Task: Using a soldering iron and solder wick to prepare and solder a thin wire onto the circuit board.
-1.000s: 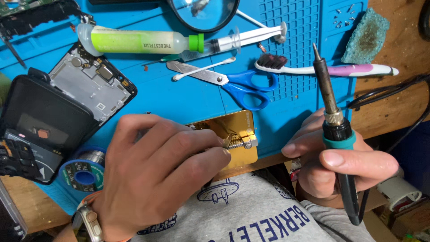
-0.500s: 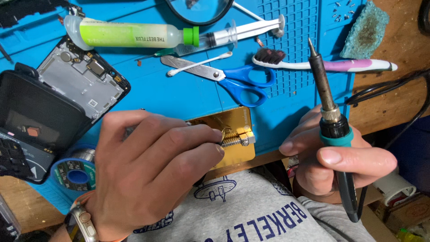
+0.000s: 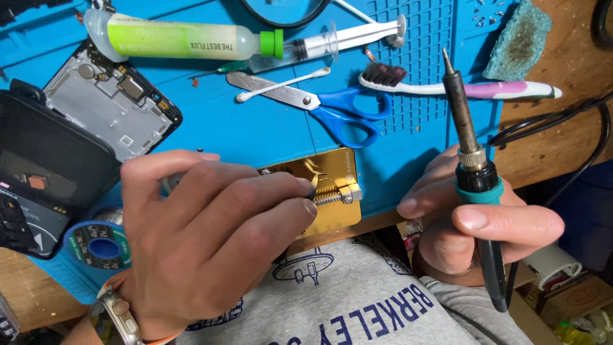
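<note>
Here, left hand pinches the gold clamp plate, at the blue mat's near edge | right hand grips soldering iron by its handle, right of plate | plate looks stiff, light, slippery; hold its edges

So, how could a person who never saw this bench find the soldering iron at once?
Start at the blue work mat and go to its right edge. There the right hand holds the soldering iron upright, tip up. Unlike the nearby toothbrush, it has a dark metal shaft and teal collar.
</note>
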